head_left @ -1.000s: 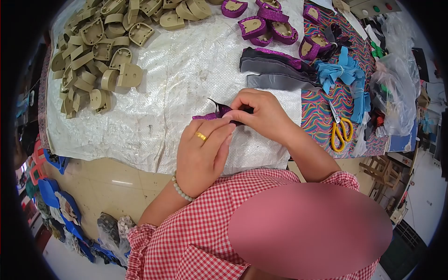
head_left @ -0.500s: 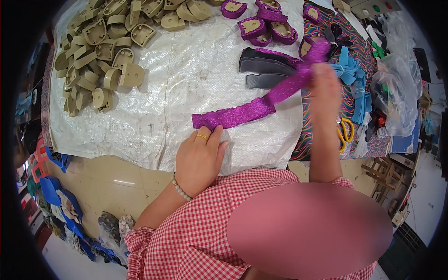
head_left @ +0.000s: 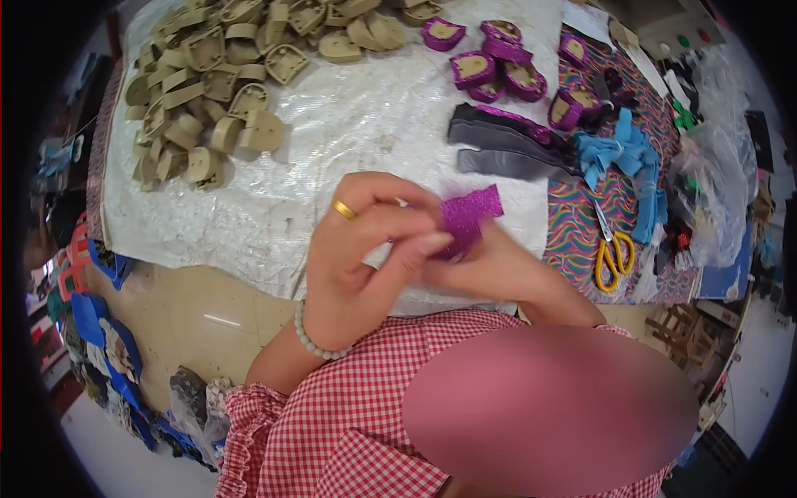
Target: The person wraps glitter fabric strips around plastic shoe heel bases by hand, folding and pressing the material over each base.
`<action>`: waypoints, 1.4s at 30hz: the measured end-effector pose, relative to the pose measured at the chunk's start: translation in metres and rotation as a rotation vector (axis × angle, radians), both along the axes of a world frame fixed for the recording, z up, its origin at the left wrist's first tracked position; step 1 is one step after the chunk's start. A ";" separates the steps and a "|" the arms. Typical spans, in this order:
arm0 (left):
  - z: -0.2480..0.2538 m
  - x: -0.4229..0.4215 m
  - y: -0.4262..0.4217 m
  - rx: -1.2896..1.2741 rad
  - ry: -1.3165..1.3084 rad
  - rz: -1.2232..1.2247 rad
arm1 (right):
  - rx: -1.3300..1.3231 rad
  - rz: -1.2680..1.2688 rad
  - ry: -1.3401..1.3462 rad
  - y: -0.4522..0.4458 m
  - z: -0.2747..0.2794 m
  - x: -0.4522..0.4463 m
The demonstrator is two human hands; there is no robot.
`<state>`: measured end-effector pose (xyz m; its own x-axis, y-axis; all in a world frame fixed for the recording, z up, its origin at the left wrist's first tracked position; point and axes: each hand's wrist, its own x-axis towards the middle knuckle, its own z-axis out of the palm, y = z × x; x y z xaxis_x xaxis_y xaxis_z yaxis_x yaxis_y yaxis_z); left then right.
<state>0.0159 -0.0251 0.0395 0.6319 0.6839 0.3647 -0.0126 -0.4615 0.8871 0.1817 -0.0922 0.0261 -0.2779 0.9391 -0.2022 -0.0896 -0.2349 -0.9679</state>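
Right hand (head_left: 469, 267) partly hidden

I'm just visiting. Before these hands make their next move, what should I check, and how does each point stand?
1. Purple glitter strip at both hands: ok, it shows between the left hand and right hand.
2. Strip spread flat on the white sheet: not ok.
3. Firm pinch on it: cannot tell, fingertips blurred or hidden.
4. Strip's whole length in sight: not ok, partly covered by fingers.
5. Scissors apart from both hands: ok.
6. Beige block pile apart from both hands: ok.
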 end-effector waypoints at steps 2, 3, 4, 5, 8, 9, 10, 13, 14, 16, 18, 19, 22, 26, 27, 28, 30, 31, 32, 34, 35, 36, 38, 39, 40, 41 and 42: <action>0.006 -0.008 0.006 0.007 0.019 -0.228 | 0.181 0.019 0.199 -0.005 -0.021 -0.017; 0.003 -0.012 0.009 0.018 0.074 -0.158 | 0.228 0.077 0.196 -0.001 -0.025 -0.023; -0.006 -0.017 0.013 0.028 0.126 -0.089 | 0.274 0.135 0.195 0.002 -0.029 -0.028; -0.014 -0.022 0.019 0.037 0.178 -0.022 | 0.279 0.237 0.090 0.007 -0.029 -0.033; -0.039 -0.065 0.094 0.594 0.615 0.647 | 0.012 0.212 0.021 0.019 -0.002 -0.024; -0.040 -0.078 0.109 0.672 0.773 0.774 | -0.119 0.143 0.038 0.022 0.009 -0.017; -0.042 -0.083 0.110 0.668 0.840 0.756 | -0.105 0.043 0.100 0.022 0.011 -0.011; -0.051 -0.083 0.098 0.712 0.904 0.662 | 0.075 -0.066 0.163 0.015 -0.006 0.005; -0.052 -0.077 0.090 0.760 0.846 0.611 | 0.096 -0.114 0.143 0.013 -0.008 0.006; -0.060 -0.068 0.065 0.431 0.558 0.436 | 0.100 -0.291 0.190 0.006 -0.009 -0.003; -0.063 -0.052 0.031 -0.195 0.207 0.225 | 0.256 -0.358 0.006 0.003 -0.012 0.000; -0.061 -0.038 0.015 -0.447 0.086 0.154 | 0.369 -0.357 -0.080 0.006 -0.009 0.001; -0.022 -0.002 -0.010 -0.955 -0.389 0.000 | 0.601 -0.366 -0.277 0.020 0.003 0.001; -0.040 -0.016 0.001 -0.966 -0.373 -0.064 | 0.317 -0.399 0.066 0.027 0.000 0.004; -0.037 -0.015 0.003 -1.000 -0.369 -0.051 | 0.415 -0.395 -0.066 0.024 -0.001 0.007; -0.033 -0.015 0.003 -1.068 -0.417 -0.030 | 0.514 -0.387 -0.198 0.020 -0.003 0.011; -0.035 -0.019 0.003 -1.087 -0.393 0.015 | 0.572 -0.347 -0.324 0.014 -0.003 0.013; -0.038 -0.021 0.005 -1.037 -0.321 0.031 | 0.406 -0.333 -0.198 0.013 -0.003 0.011; -0.040 -0.023 0.005 -0.990 -0.248 0.044 | 0.236 -0.321 -0.075 0.011 -0.004 0.009; -0.036 -0.022 0.006 -0.949 -0.200 0.059 | 0.221 -0.300 -0.088 0.011 -0.014 0.008; -0.033 -0.022 0.007 -0.925 -0.178 0.068 | 0.139 -0.321 -0.065 0.010 -0.012 0.006; -0.033 -0.023 0.007 -0.917 -0.173 0.075 | 0.058 -0.338 -0.040 0.008 -0.008 0.004; -0.033 -0.028 0.006 -0.903 -0.161 0.090 | 0.036 -0.330 -0.070 0.009 -0.008 0.002; -0.034 -0.030 0.006 -0.849 -0.161 0.100 | 0.097 -0.305 -0.126 0.011 -0.010 0.003; -0.036 -0.031 0.007 -0.794 -0.162 0.109 | 0.160 -0.280 -0.183 0.013 -0.012 0.004; -0.038 -0.031 0.007 -0.738 -0.163 0.118 | 0.146 -0.291 -0.159 0.013 -0.012 0.003; -0.038 -0.031 0.008 -0.703 -0.165 0.119 | 0.131 -0.301 -0.135 0.012 -0.014 0.002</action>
